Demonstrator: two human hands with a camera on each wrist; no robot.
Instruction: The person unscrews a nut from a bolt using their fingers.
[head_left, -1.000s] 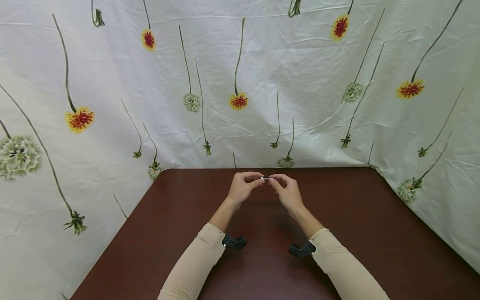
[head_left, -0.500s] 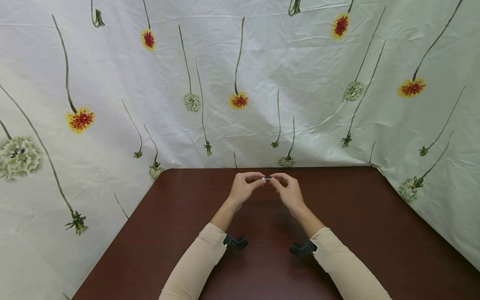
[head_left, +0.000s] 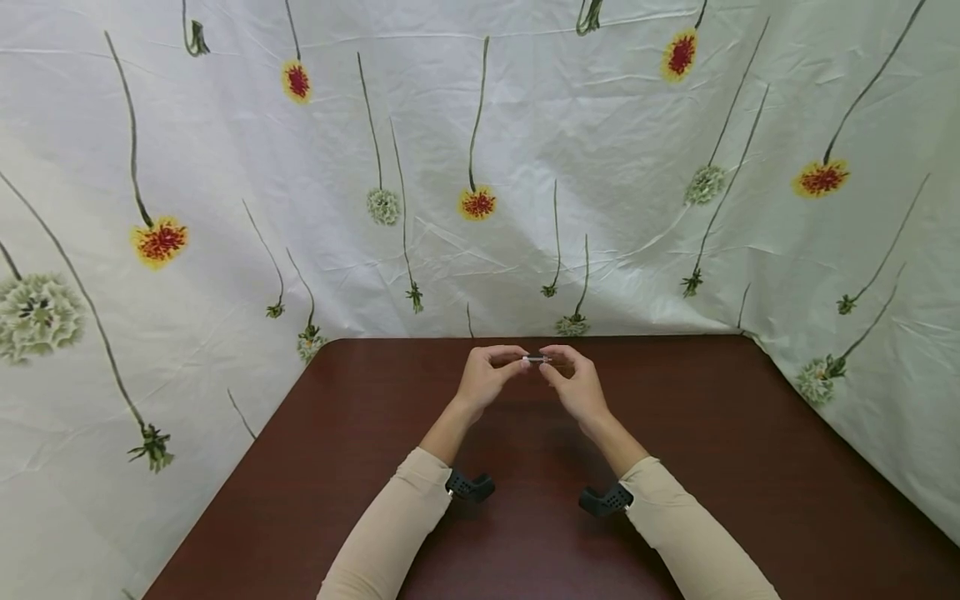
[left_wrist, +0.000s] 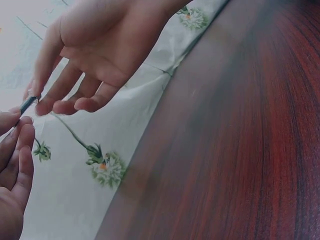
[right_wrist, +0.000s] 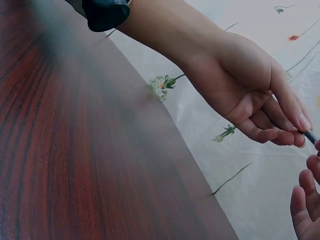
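A short, thin bolt (head_left: 536, 359) with ridges like a thread lies sideways between both hands, above the far part of the table. My left hand (head_left: 483, 380) pinches its left end with thumb and index finger. My right hand (head_left: 578, 385) pinches near the right end, its fingertips hiding part of the bolt. In the left wrist view, the dark ridged bolt (left_wrist: 28, 104) spans from the left hand (left_wrist: 14, 170) to the right hand (left_wrist: 100, 55). The right wrist view shows the bolt (right_wrist: 311, 136) between the left hand (right_wrist: 245, 90) and the right hand (right_wrist: 307, 200).
Below the hands stretches a dark red-brown wooden table (head_left: 337, 467). A white cloth (head_left: 435, 150) printed with flowers hangs behind and at both sides. Each wrist wears a black device, one at the left wrist (head_left: 470, 485) and one at the right wrist (head_left: 604, 500).
Both arms stay almost in place. The right fingertips have shifted slightly, and more of the bolt shows now, with its right end visible at the right fingers.
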